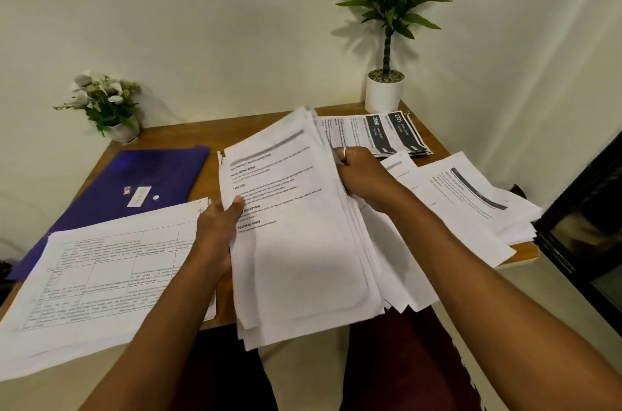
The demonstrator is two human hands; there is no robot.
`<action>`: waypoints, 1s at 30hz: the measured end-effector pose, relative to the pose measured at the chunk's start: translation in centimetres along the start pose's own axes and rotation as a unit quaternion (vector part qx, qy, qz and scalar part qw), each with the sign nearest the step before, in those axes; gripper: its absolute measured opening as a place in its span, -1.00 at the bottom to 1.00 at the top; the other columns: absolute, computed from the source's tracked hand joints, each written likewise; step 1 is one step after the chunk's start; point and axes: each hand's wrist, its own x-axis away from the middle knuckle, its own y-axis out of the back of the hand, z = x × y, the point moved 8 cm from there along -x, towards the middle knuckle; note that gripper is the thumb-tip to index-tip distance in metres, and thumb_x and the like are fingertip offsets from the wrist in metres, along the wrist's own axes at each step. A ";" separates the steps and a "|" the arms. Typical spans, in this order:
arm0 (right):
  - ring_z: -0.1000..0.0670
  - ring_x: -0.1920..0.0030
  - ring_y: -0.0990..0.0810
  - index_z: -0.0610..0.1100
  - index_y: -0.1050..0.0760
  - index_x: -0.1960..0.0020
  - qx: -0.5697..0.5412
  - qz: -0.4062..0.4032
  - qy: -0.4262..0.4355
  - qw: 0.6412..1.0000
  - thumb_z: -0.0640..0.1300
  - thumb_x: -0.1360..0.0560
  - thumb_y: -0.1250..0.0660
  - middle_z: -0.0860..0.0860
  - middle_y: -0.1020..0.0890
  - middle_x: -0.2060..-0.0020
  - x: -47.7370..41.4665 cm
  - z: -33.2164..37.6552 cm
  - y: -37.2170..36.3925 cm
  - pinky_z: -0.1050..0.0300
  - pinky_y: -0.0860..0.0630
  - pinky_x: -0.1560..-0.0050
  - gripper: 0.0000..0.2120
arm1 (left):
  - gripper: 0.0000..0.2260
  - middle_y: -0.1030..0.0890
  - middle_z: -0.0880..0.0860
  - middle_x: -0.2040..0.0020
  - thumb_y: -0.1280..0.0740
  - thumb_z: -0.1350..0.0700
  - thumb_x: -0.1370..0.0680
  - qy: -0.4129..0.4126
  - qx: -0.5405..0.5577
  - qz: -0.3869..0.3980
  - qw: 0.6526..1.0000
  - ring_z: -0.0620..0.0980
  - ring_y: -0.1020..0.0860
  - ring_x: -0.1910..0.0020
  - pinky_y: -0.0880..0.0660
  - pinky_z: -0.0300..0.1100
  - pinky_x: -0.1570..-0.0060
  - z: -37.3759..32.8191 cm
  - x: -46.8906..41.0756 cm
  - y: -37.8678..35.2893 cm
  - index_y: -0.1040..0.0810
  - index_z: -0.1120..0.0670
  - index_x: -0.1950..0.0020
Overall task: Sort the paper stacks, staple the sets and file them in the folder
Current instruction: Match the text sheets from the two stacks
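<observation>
You've got the big stack of papers (296, 225) up in both hands, over the near edge of the table (188, 134) and tilted toward you. Your left hand (217, 225) grips its left edge, thumb pressed on the printed top sheet, fingers tucked underneath. Your right hand (361, 175) is curled around the right edge of the upper sheets, a ring (344, 153) showing on one finger, and the lower sheets fan out loosely beneath it toward the right.

The purple folder (134, 181) lies flat and closed by the table's left edge, toward the far side. Overlapping its near end, at the near left corner, sits a pile of sheets printed with tables (101, 276), hanging over the edge. At the far right corner there's a pile with dark header bands (380, 134), just beside the white pot of the tall plant (383, 94). Along the right edge, another pile of text sheets (471, 205) is spread untidily, overhanging. A small pot of white flowers (107, 104) stands at the far left corner.
</observation>
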 end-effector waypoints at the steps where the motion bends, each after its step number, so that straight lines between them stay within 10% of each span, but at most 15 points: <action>1: -0.05 0.25 -0.57 -0.20 -0.65 -0.02 -0.028 0.001 -0.017 0.999 -0.03 -0.64 -0.32 -0.11 -0.70 0.18 0.0 -0.8 0.3 0.04 -0.51 0.29 -0.75 | -0.83 -0.63 -0.04 0.05 -0.31 0.01 -0.66 -0.007 -0.033 -0.003 0.999 -0.03 -0.63 0.11 -0.51 -0.20 0.26 0.0 -0.1 0.0 -0.45 0.03 -0.20; 4: -0.02 0.16 -0.65 -0.08 -0.63 -0.13 -0.081 -0.042 -0.049 0.995 0.14 -0.66 -0.23 -0.06 -0.73 0.05 -0.2 -3.1 2.3 0.04 -0.59 0.13 -0.66 | -0.77 -0.65 -0.01 -0.01 -0.31 0.04 -0.66 -0.034 -0.095 0.002 0.995 -0.08 -0.62 0.13 -0.51 -0.24 0.27 0.4 -0.7 0.1 -0.50 0.10 -0.27; 10: -0.15 -0.29 -0.49 -0.12 -0.60 -0.25 0.298 -0.304 -0.033 0.904 -0.08 -0.61 -0.34 -0.12 -0.56 -0.31 -0.4 -8.4 11.0 -0.05 -0.45 -0.23 -0.75 | -0.70 -0.65 0.07 -0.16 -0.30 -0.03 -0.66 -0.122 -0.280 0.017 0.952 -0.11 -0.61 0.17 -0.49 -0.30 0.26 1.6 -0.8 -0.1 -0.51 0.11 -0.31; 18: -0.27 -0.47 -0.27 -0.17 -0.34 -0.49 0.350 -0.244 -0.150 0.892 0.18 -0.54 -0.37 -0.18 -0.42 -0.44 -1.0 -13.2 12.8 -0.25 -0.20 -0.43 -0.34 | -0.72 -0.65 0.05 -0.07 -0.29 0.01 -0.65 -0.166 -0.297 0.010 0.940 -0.16 -0.60 0.22 -0.45 -0.41 0.29 1.4 -0.1 0.3 -0.54 0.16 -0.27; 30: -0.27 -0.28 -0.46 -0.14 -0.65 -0.11 0.356 -0.245 -0.093 0.897 0.03 -0.46 -0.53 -0.17 -0.59 -0.25 -2.0 -10.2 14.2 -0.17 -0.34 -0.28 -0.68 | -0.74 -0.64 0.00 -0.09 -0.28 0.06 -0.66 -0.162 -0.235 0.023 0.958 -0.15 -0.63 0.11 -0.51 -0.38 0.22 1.4 -0.2 0.8 -0.51 0.11 -0.32</action>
